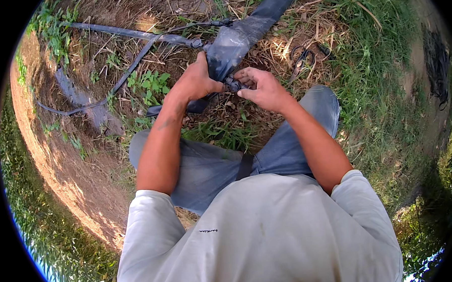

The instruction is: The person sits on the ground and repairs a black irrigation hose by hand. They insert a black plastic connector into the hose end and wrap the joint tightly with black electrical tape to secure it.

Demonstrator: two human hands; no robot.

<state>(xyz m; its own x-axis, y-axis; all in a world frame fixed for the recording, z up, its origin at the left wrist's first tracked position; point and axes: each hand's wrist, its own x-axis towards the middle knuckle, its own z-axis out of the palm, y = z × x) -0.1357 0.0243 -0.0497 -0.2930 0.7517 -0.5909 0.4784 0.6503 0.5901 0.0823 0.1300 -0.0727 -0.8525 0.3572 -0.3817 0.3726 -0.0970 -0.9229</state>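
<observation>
Fitting [232, 84], black, sits at the near end of the wide hose [251, 30]; the right hand [263, 90] pinches it, the left hand [199, 81] clasps the hose. Whether it is fastened, I cannot tell. Scissors [302, 62] lie by the grass [374, 69] edge; beyond, a thin hose [135, 33] looks already joined.

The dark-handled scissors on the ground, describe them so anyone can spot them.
Find the wide, flat black hose reaching the picture's top edge. Right of it, on straw beyond the blue denim right knee, lie the scissors. Two finger loops set them apart from the small dark object beside them.
</observation>
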